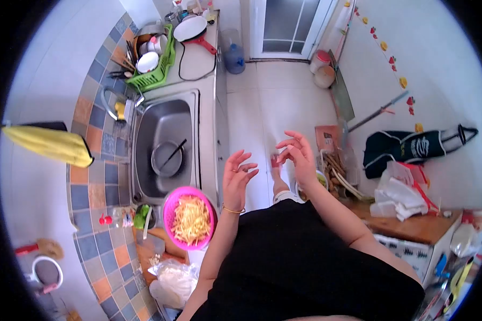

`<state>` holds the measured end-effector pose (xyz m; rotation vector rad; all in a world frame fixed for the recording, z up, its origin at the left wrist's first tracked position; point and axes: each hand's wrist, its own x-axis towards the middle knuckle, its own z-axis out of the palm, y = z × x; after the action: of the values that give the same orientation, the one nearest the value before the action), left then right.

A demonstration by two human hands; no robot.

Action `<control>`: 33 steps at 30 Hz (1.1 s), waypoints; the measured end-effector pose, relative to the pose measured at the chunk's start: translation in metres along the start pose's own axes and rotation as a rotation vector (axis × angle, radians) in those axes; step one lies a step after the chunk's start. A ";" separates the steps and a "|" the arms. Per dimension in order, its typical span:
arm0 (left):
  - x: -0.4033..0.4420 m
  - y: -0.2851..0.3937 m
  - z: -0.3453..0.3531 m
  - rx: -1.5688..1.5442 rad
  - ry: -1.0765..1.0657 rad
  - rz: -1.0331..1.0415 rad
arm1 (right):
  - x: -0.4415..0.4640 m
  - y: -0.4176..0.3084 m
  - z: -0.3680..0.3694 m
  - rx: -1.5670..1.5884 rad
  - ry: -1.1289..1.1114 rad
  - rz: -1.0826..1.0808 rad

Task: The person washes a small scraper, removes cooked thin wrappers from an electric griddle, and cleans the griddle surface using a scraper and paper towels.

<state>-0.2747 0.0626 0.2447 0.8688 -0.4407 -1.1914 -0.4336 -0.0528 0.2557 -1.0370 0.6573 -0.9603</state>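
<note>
My left hand (238, 181) is raised in front of my body with its fingers loosely bent and apart, holding nothing. A bracelet circles that wrist. To its right, my right hand (299, 159) hangs in the air, also bare, with its fingers slightly curled. The two hands do not touch. Nearest my left hand is a pink basket (167, 218) beside the sink, filled with pale yellow strips (191, 220), perhaps cut potato. Inside the steel sink (183, 115) lies a round metal bowl (163, 167) with a dark-handled utensil across it.
A green dish rack (151, 79) with bowls and a white pan (190, 29) with a red handle occupy the far counter. Green peppers (141, 218) lie by the tiled wall. A blue water jug (234, 59) stands on the floor near the door. Plastic bags (401, 191) are at right.
</note>
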 end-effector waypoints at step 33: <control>0.713 0.114 -0.017 0.083 0.083 -0.017 | 0.766 0.006 0.024 -0.451 -0.312 -0.020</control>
<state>0.0501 -0.5819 0.2256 0.9912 -0.4181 -1.1549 -0.0671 -0.7262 0.2464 -1.5580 0.6140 -0.6570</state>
